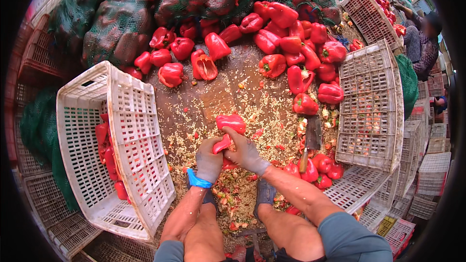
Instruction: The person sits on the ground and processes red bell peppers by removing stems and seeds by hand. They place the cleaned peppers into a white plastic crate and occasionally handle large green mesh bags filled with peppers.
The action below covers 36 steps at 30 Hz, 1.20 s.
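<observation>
My left hand, in a grey glove with a blue band at the wrist, holds a piece of red bell pepper. Close beside it my right hand, also gloved, has its fingers on the red pepper; whether both hands hold one piece or two is hard to tell. Another red bell pepper lies just beyond my fingertips. A cleaver with a wooden handle lies to the right, its handle over red peppers. Many whole and some cut red peppers are heaped farther off on the seed-strewn brown surface.
A white plastic crate holding red pepper pieces stands tipped at my left. Another crate stands at the right. Green mesh sacks line the far side. A person sits at the far right near more crates.
</observation>
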Motion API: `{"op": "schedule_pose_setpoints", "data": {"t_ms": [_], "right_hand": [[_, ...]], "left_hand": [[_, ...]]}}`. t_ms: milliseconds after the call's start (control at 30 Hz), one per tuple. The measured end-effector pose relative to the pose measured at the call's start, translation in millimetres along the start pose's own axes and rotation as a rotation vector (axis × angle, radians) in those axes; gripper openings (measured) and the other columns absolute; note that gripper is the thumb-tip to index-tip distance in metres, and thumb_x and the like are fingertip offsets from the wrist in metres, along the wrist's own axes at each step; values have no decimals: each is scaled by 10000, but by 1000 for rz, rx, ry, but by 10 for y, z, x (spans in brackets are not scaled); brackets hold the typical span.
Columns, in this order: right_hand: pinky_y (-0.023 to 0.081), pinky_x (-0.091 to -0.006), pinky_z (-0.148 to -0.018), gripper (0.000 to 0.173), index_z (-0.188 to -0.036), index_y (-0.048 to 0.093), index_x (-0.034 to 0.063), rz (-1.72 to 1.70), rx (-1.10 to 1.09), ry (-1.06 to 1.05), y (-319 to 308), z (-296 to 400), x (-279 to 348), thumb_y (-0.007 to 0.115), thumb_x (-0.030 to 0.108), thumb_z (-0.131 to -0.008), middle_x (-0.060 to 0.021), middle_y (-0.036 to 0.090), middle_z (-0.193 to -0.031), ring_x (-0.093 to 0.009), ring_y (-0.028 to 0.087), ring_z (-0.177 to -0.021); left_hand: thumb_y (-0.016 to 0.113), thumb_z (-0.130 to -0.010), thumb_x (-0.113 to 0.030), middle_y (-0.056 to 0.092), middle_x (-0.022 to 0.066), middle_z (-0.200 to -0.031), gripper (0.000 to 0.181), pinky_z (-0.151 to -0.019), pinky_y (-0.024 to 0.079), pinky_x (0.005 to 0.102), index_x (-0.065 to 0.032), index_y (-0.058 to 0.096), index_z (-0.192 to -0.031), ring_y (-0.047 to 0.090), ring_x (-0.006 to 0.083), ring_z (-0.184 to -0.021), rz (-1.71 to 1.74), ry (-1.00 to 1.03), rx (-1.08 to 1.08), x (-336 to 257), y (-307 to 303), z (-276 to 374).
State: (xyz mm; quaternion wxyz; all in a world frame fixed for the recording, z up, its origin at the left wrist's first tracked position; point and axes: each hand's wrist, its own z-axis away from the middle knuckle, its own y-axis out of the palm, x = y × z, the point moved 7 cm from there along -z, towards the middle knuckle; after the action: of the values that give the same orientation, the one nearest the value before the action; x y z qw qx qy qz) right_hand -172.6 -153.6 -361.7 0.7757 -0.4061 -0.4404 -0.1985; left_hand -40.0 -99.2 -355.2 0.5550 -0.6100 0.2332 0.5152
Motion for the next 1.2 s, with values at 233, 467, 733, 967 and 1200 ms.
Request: {"op": "schedule_pose_setpoints", "data": {"t_ms": [233, 467, 733, 967, 1200], "right_hand": [[515, -416, -936, 742, -1465, 407, 89, 226, 49, 175, -92, -240, -53, 735, 308, -837, -215, 620, -1264, -347, 626, -1137], [578, -338, -797, 452, -1332, 507, 74, -1402, 240, 191, -343, -180, 108, 658, 223, -933, -73, 619, -1175, -194, 654, -1010], [475, -379, -1005, 332, -1307, 494, 55, -1737, 106, -30, -205, -189, 624, 518, 243, -1033, -95, 605, -1235, -219, 584, -1165], [442, -339, -965, 417, -1343, 417, 58, -1370, -86, 114, 117, 68, 603, 539, 302, -1029, -57, 588, -1173, -148, 557, -1076], [477, -315, -942, 618, -1433, 353, 48, -676, 162, 50, -96, 113, 405, 679, 252, -949, -62, 535, -1280, -134, 564, -1117]], "left_hand": [[589, -803, 47, 694, 89, -880, 206, -723, 535, 321, -11, 710, -959, 679, 192, -822, 319, -373, 17, 282, -191, -30], [576, -908, 18, 655, 78, -1054, 259, -822, 519, 294, 11, 619, -1163, 629, 167, -934, 230, 254, -613, -1170, -2191, 189], [733, -864, -79, 601, 145, -1275, 630, -1006, 474, 362, -9, 463, -1429, 582, 267, -1166, -72, -33, -335, -1247, -1736, 397], [654, -948, -99, 669, 104, -1107, 484, -690, 556, 257, -16, 483, -1392, 688, 168, -901, 681, -322, 148, -709, -498, -34], [633, -951, -66, 675, 105, -1132, 474, -729, 557, 256, -19, 492, -1401, 688, 167, -914, 833, -390, 325, -351, -462, 142]]}}
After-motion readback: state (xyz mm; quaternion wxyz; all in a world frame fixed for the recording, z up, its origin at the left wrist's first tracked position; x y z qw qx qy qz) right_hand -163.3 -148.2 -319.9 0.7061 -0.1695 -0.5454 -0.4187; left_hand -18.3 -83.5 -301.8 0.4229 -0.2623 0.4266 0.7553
